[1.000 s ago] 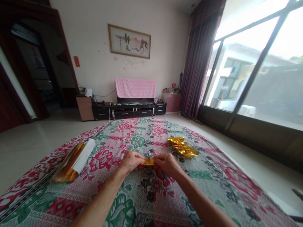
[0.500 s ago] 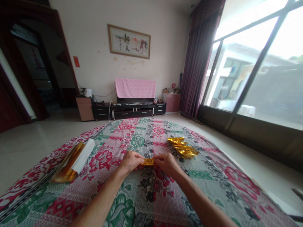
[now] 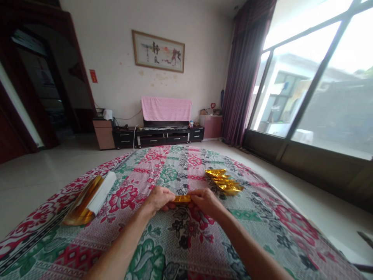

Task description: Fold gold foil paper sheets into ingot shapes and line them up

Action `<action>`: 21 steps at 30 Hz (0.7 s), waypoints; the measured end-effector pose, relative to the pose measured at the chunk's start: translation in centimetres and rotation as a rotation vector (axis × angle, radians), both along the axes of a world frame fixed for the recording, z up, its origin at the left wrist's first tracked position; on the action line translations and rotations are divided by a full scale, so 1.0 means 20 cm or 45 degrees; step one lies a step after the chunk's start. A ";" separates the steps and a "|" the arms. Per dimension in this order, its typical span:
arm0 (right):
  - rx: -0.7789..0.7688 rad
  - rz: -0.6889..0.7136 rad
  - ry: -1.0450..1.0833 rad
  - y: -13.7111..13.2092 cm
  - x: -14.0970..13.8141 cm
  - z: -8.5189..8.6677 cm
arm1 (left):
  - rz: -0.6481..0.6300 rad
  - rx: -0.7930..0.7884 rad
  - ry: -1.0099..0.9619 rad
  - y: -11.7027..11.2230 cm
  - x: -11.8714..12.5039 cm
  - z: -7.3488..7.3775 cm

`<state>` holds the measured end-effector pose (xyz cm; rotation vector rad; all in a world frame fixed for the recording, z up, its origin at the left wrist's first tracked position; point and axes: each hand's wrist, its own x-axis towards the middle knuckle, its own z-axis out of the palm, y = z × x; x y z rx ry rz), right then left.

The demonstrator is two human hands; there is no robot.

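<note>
Both of my hands pinch one small folded piece of gold foil paper [image 3: 182,199] just above a flowered cloth [image 3: 180,237]. My left hand [image 3: 159,199] grips its left end with the fingers closed. Its right end is held in the closed fingers of my right hand [image 3: 205,201]. A little beyond my right hand lies a pile of several folded gold pieces [image 3: 224,182]. To the left on the cloth rests a stack of flat gold sheets [image 3: 87,200] with a white top edge.
The cloth covers a round surface in a tiled living room. A dark low TV cabinet [image 3: 163,136] with a pink cloth over the screen stands at the far wall. A large window [image 3: 314,81] and purple curtain are at the right, a dark doorway at the left.
</note>
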<state>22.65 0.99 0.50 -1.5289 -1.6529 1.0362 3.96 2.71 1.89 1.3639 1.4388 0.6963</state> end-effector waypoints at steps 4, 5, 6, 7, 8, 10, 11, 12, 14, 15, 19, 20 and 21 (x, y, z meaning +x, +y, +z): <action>0.036 -0.005 -0.052 0.00 0.00 -0.01 | 0.029 0.023 0.014 0.00 0.01 -0.01; 0.044 -0.001 -0.061 0.00 0.00 -0.01 | 0.034 0.030 0.014 0.00 0.01 -0.01; 0.056 0.005 -0.068 0.00 0.01 -0.02 | 0.040 0.038 0.015 0.00 0.01 -0.02; 0.072 0.010 -0.075 0.00 0.01 -0.02 | 0.044 0.045 0.018 0.00 0.02 -0.02; 0.090 0.013 -0.083 0.01 0.01 -0.03 | 0.045 0.051 0.023 0.00 0.02 -0.02; 0.120 0.012 -0.101 0.01 0.01 -0.04 | 0.044 0.060 0.034 0.00 0.02 -0.03; 0.126 0.006 -0.111 0.01 0.01 -0.05 | 0.043 0.061 0.039 0.00 0.02 -0.03; 0.128 -0.002 -0.122 0.02 0.01 -0.06 | 0.042 0.063 0.042 0.00 0.02 -0.03; 0.127 -0.019 -0.136 0.02 0.01 -0.06 | 0.041 0.062 0.046 0.00 0.02 -0.02; 0.123 -0.023 -0.134 0.02 0.01 -0.06 | 0.040 0.058 0.048 -0.01 0.03 -0.02; 0.107 0.023 -0.113 0.02 0.01 -0.05 | 0.022 0.021 0.036 -0.02 0.02 0.01; 0.111 0.034 -0.116 0.02 0.01 -0.05 | 0.010 0.013 0.033 -0.02 0.02 0.02; 0.117 0.041 -0.120 0.02 0.02 -0.05 | -0.003 0.008 0.033 -0.02 0.02 0.02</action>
